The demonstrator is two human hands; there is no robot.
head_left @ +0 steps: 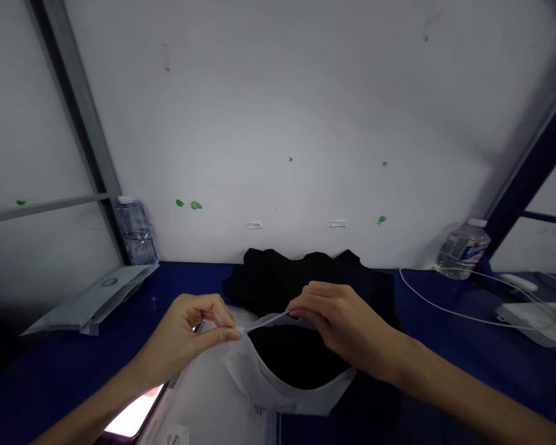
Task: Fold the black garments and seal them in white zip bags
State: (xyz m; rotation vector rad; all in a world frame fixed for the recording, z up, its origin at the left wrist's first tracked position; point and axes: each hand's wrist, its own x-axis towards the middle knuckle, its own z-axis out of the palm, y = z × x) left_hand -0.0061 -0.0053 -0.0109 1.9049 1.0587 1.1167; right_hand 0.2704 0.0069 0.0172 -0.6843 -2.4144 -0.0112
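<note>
My left hand pinches the left corner of the mouth of a translucent white plastic bag. My right hand grips the far lip of that mouth between thumb and fingers, pulled up into a thin taut edge. The bag gapes between both hands, its near lip curving downward. Black shows through the opening; whether it lies inside or behind the bag I cannot tell. Just beyond my hands a black cloth lies rumpled on the blue tabletop, its far edge against the wall. My right fingertips are partly hidden.
A lit phone lies under my left forearm. At the left are a flat grey plastic packet and a clear bottle. A labelled bottle, a white cable and a white box-like device are at the right. A white wall closes the back.
</note>
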